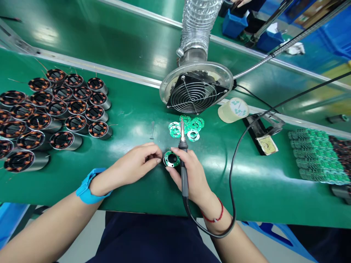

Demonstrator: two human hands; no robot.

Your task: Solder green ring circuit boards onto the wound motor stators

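My right hand [192, 171] has a soldering iron [184, 175] tucked in it, tip pointing away from me. The thumb and a finger of that same hand rest on a motor stator topped with a green ring-shaped circuit board [172, 159]. At the stator's left side, my left hand [138, 162] is closed in a pinch; whatever lies between its fingertips is too small to make out. Several loose green ring boards [193, 135] lie just beyond the iron's tip, partly overlapping.
A fume extractor fan [193, 95] hangs over the bench. Several wound stators [65, 140] stand at left. To the right are a tape roll [233, 110], a soldering iron stand with a sponge [266, 144] and stacked ring boards [318, 157]. The iron's cable [233, 175] loops over my right forearm.
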